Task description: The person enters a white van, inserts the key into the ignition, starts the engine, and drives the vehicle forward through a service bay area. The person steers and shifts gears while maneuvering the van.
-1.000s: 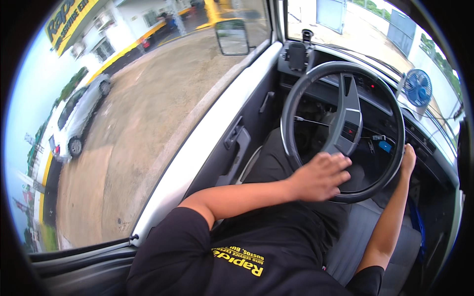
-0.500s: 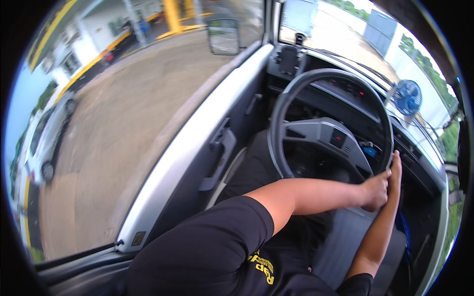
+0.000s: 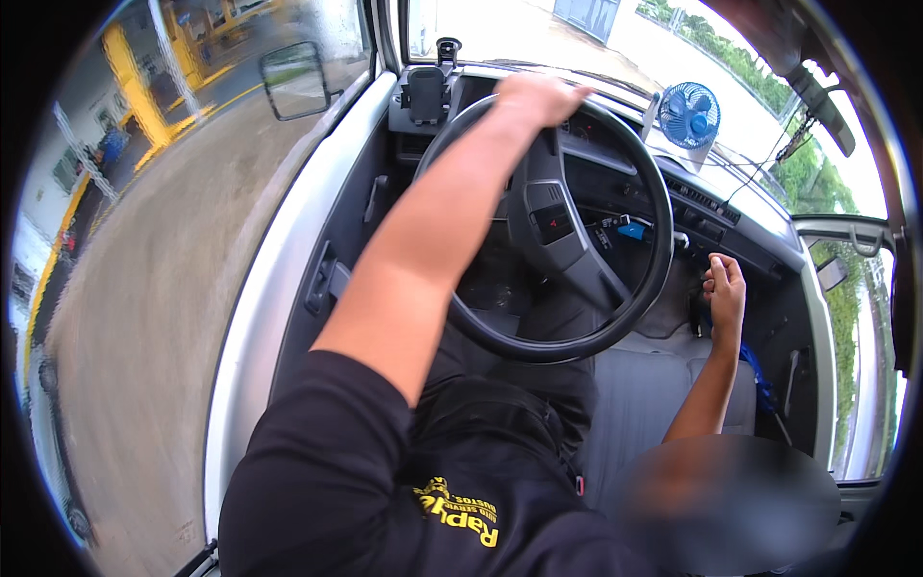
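Observation:
My left hand is closed over the top of the black steering wheel, with my bare forearm stretched across the wheel's left side. The wheel is turned, so its grey hub spoke slants from the top toward the lower right. Off the rim, to the right of the wheel, my right hand is raised with its fingers curled in and nothing visible in them. Nearest to it is a white-tipped stalk, apart from the fingers, with a small bright blue object just to its left.
A blue fan stands on the dashboard. A black phone holder is at the dash's left end. The driver's door is on my left, its mirror outside. A grey seat lies to my right. Yellow posts stand outside.
The wheel has turned clockwise. My left hand has gone from the rim's lower right to its top. My right hand has come off the rim and its fingers have curled. The view has swung right.

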### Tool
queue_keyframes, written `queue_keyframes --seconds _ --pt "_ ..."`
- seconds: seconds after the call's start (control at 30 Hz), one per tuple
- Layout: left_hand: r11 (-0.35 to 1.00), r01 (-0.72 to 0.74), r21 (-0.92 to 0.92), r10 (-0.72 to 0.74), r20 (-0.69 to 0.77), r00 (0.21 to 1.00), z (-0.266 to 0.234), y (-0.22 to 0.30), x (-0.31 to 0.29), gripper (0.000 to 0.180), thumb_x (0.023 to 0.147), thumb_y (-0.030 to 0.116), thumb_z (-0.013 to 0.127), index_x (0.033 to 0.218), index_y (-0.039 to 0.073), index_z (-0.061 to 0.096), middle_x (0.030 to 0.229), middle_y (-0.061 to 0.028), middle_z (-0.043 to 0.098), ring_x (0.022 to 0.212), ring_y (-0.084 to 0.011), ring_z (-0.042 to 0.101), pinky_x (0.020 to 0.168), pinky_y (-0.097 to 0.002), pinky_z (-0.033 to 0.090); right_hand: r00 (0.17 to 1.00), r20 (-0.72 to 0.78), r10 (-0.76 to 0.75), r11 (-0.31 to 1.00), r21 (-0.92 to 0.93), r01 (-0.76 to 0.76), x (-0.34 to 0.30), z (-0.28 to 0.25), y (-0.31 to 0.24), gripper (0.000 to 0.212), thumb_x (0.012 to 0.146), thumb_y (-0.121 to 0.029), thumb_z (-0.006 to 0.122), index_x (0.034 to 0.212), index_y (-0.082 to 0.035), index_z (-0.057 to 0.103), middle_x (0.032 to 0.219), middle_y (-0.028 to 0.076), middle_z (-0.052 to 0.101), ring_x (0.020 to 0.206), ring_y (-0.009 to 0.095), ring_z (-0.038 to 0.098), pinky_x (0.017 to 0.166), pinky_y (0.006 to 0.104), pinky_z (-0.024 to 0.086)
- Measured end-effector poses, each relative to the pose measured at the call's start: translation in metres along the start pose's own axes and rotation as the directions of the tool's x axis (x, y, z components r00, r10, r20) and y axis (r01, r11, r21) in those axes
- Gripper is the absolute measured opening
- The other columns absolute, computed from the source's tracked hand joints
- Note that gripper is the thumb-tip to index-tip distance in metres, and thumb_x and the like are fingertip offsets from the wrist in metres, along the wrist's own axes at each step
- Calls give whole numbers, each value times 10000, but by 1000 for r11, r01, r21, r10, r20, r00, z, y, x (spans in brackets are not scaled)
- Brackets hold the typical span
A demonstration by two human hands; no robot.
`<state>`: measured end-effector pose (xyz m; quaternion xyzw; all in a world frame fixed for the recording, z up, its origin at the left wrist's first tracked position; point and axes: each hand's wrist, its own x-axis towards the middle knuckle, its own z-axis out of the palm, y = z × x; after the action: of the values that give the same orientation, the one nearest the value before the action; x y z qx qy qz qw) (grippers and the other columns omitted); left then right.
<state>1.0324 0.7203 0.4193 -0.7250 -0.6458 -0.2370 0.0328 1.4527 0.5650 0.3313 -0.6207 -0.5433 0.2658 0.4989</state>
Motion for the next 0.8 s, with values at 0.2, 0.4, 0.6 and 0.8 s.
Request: queue_keyframes --seconds 0.2,0.4,0.6,0.8 --pt "857 275 -436 -357 -117 927 -5 -107 -188 698 1070 654 465 1060 -23 632 1039 -356 705 1070 -542 659 923 -593 500 993 82 90 978 -197 -72 -89 64 2 470 1078 -376 642 1409 -43 607 976 13 623 717 46 557 586 228 434" --pt "534 723 -437 -371 648 665 -17 -36 -354 598 1089 560 511 1083 -24 645 986 -294 759 969 -414 759 840 -491 575 982 -61 -181 756 -647 99 25 163 -75 911 1033 -766 334 1565 -41 477 1518 271 566 1430 443 514 1152 504 421" --pt "360 -416 -835 852 114 511 -89 52 -272 349 986 349 693 1232 102 670 1031 -158 769 972 -319 756 784 -440 581 752 574 -324 556 -528 642 52 327 -221 673 1103 -616 342 1089 -139 817 1131 146 793 1132 372 726 955 518 546" --pt "759 -511 -405 618 197 761 -72 121 -41 521 1037 504 626 1223 34 752 1003 -205 785 955 -356 763 869 -471 587 -107 816 -568 -166 13 986 -129 341 -184 435 1069 -413 504 872 -165 804 862 69 773 958 292 706 985 457 440"
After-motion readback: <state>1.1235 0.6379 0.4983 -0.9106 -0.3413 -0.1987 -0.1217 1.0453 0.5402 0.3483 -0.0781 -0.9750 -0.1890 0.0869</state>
